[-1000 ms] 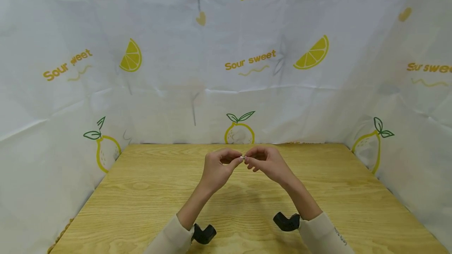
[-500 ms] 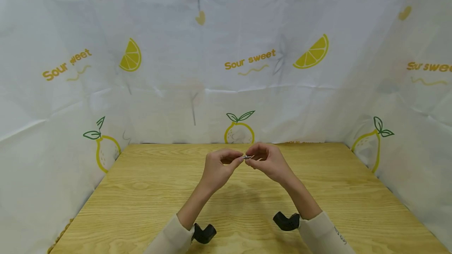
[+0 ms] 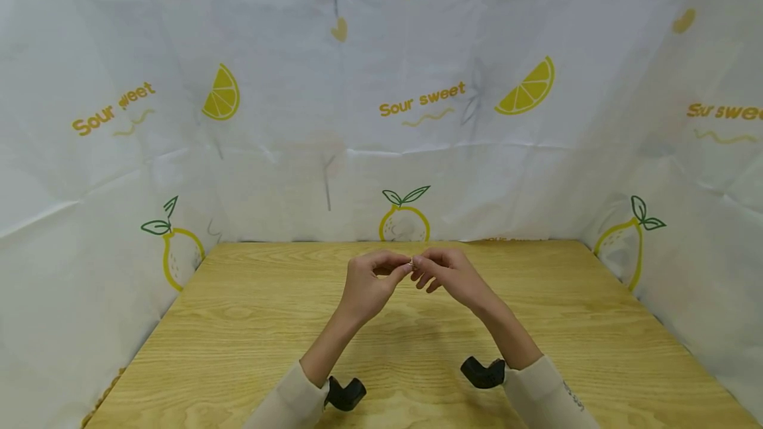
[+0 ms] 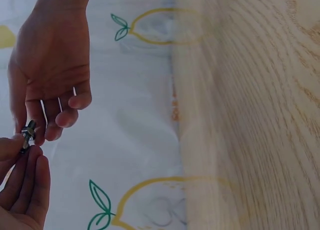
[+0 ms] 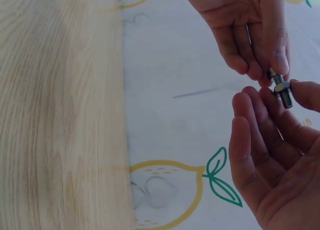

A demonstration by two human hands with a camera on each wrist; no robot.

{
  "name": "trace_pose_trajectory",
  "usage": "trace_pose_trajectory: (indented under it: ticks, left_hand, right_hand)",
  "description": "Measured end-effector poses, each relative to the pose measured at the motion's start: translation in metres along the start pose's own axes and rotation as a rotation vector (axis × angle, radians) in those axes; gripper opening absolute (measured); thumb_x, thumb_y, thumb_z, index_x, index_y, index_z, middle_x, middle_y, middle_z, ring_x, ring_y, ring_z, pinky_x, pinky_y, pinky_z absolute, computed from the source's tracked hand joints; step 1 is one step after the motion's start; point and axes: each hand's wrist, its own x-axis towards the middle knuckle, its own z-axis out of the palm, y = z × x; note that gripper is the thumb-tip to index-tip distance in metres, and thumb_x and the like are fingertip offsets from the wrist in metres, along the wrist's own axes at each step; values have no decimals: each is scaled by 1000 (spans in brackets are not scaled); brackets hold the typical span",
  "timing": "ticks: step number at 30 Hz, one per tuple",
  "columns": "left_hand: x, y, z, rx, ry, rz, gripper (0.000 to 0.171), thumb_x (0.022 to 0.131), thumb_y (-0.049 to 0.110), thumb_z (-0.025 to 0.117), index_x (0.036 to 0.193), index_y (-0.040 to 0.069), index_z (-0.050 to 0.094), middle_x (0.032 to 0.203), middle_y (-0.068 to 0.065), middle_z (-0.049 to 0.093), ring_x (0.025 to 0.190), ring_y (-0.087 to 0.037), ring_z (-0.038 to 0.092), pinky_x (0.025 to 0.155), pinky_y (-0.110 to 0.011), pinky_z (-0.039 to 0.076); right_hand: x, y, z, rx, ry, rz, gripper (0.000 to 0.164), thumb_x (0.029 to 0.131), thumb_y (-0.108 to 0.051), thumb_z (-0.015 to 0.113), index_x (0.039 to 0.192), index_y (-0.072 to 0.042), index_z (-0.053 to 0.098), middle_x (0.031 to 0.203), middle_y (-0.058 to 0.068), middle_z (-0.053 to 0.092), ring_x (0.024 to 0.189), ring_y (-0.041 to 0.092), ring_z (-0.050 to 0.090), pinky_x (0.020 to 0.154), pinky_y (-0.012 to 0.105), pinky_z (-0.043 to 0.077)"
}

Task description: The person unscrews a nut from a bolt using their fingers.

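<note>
A small metal bolt (image 5: 286, 98) with a hex nut (image 5: 281, 87) partway along its threads is held in the air between the two hands. My left hand (image 3: 366, 285) pinches one end of the bolt between thumb and fingertips. From the other side, the right hand (image 3: 454, 278) has its thumb and index finger at the nut, pinching it. In the right wrist view the threaded end sticks out past the nut. The other right fingers (image 4: 65, 118) are loosely bent and apart from the bolt in the left wrist view.
Below the hands lies a wood-grain table (image 3: 268, 323). White cloth (image 3: 286, 118) printed with lemons surrounds its back and sides. Black wrist-worn devices (image 3: 346, 394) sit at both cuffs.
The right thumb and fingers shift over the nut: half a second ago more of the bolt showed between them, and now the thumb is higher. The left hand stays almost still.
</note>
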Motion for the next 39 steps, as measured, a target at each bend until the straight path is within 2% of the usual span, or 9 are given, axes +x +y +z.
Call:
trace_pose_trajectory:
  ticks: [4,10,14,17,21,27,33,36,39]
  left_hand:
    - [0,-1,1,-2,-8,-4,9,95,15,77,102,11,81,96,-4,81,81,-12,76,79,-25,63]
    - [-1,-2,2,-7,-9,7,9,95,13,76,102,9,81,96,-6,81,80,-19,77,78,-25,63]
    - [-1,-2,1,3,-4,-10,9,95,13,76,102,9,81,96,-5,81,80,-15,76,78,-24,63]
    - [0,-1,0,-7,-5,-16,10,95,13,76,102,9,81,96,-5,81,80,-18,77,78,-24,63]
    - [0,0,0,-9,-3,-12,10,95,14,76,102,9,81,96,-6,81,80,-21,77,78,-24,63]
    - [0,1,1,0,-7,-19,9,95,14,76,101,10,81,96,-4,81,80,-21,77,78,-24,63]
    - [0,0,2,8,-11,-19,8,95,14,76,101,11,81,95,-3,81,79,-13,76,77,-24,62]
    - [-1,0,2,7,-5,-12,8,95,15,76,101,11,81,95,-3,81,78,-12,75,77,-24,62]
    - [0,0,2,-1,-5,-13,8,95,15,76,100,11,81,95,-4,81,78,-17,76,77,-24,63]
  right_hand:
    - [0,-1,-1,15,20,25,27,106,-21,61,111,4,71,99,23,73,82,27,74,72,36,64]
    - [0,-2,-1,26,29,11,22,100,-15,68,113,3,71,102,22,73,82,18,73,74,39,64]
    - [0,-3,0,26,33,-12,21,99,-13,71,113,2,70,99,21,73,81,15,72,71,34,63]
    - [0,-3,0,23,24,-24,22,99,-15,70,114,2,69,100,21,72,79,14,72,71,37,63]
    - [0,-2,0,18,6,-14,24,103,-20,65,115,1,69,103,24,71,80,20,73,72,45,63]
    - [-1,0,0,2,11,23,33,108,-23,57,109,8,70,98,24,72,80,24,72,71,39,64]
    - [-2,0,-1,19,21,22,28,105,-22,62,110,4,71,96,21,73,81,30,73,71,37,63]
    - [-2,-1,-1,32,19,8,25,104,-20,64,111,3,71,95,17,73,80,25,73,70,35,63]
    - [-1,-2,0,42,14,-1,24,104,-18,64,112,4,69,95,16,73,79,23,73,70,37,64]
